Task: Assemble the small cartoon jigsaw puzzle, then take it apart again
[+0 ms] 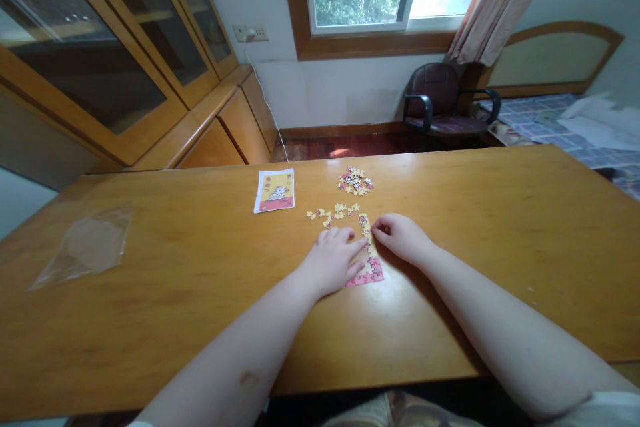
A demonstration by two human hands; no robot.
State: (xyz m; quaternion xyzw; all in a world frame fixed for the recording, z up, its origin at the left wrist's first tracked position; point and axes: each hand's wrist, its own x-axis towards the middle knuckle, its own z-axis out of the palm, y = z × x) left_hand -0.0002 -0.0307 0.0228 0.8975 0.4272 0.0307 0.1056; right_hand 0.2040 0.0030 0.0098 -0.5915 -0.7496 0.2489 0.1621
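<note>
A partly joined jigsaw puzzle (376, 269), pink along the bottom and yellow up its right side, lies on the wooden table. My left hand (336, 259) rests over its left part with fingers spread, the index finger reaching to the yellow strip and hiding some pieces. At the strip's right edge, my right hand (400, 235) has its fingers curled together; whether a piece is between them cannot be made out. Loose yellow and pink puzzle pieces (340, 211) lie just beyond my left hand. Farther back is a heap of puzzle pieces (355, 181).
A picture card (275, 191) showing a white animal on yellow and pink lies left of the heap. A clear plastic bag (93, 240) is flat at the table's left. Beyond the table (200, 320) stand a cabinet (200, 127), an office chair (440, 100) and a bed (540, 113).
</note>
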